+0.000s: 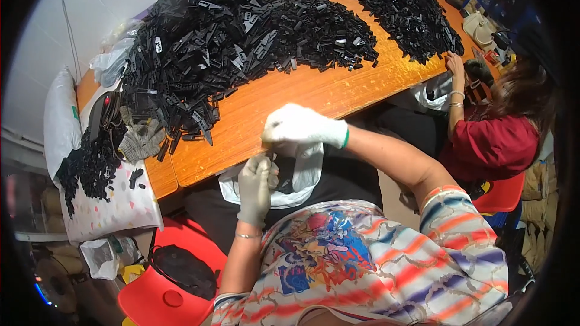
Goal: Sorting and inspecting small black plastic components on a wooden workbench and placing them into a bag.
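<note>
My left hand (pixel 257 182), in a pale work glove, is closed with its fingers pressed together just off the table's front edge. Right above it, my right hand (pixel 304 124) in a white knit glove curls inward, its fingertips meeting the left hand's. Whatever the two pinch between them is too small and hidden to name. Below both hands, a white plastic bag (pixel 308 176) hangs open over my lap, its inside dark. Nearest on the orange wooden table (pixel 241 115) lies a large heap of black plastic parts (pixel 211 42), some showing grey faces.
Another heap of small black parts (pixel 399 9) lies at the far right, where a person in a red top (pixel 498 145) sits. At the left, a grey knit glove (pixel 142 136) lies beside black scraps (pixel 90 166). A red chair (pixel 175 293) holds a black bag (pixel 184 271).
</note>
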The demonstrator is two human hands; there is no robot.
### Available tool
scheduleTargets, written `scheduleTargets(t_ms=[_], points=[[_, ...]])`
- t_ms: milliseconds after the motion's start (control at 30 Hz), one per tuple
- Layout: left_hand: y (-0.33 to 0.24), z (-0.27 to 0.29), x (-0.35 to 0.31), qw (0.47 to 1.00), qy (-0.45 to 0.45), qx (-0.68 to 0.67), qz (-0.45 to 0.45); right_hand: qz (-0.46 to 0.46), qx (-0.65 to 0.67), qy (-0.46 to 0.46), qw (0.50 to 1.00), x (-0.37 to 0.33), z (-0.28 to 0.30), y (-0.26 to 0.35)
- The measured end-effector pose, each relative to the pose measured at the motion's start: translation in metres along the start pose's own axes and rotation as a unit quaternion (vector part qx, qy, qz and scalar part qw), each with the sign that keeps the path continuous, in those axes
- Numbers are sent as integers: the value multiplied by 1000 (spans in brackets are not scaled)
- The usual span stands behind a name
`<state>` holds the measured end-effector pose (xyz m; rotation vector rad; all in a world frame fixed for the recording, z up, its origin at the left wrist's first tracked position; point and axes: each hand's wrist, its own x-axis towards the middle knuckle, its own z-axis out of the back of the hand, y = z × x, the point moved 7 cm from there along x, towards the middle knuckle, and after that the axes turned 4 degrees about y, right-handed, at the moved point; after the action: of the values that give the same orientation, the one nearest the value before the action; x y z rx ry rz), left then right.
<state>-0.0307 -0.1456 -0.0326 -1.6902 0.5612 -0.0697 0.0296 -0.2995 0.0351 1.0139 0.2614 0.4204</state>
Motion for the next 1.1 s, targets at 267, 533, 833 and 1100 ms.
scheduleTargets(t_ms=[267,533,833,1100], points=[[-25,11,-29,800,-73,558,-207,-105,-347,-290,886,25,88,-38],[-106,65,10,719,-270,608,-200,-133,-371,-278,876,43,91,-53],[-95,64,41,677,-285,663,-142,-50,-321,-233,917,28,64,-43],[-91,66,37,681,-288,661,-125,-142,-283,-155,936,18,55,-43]])
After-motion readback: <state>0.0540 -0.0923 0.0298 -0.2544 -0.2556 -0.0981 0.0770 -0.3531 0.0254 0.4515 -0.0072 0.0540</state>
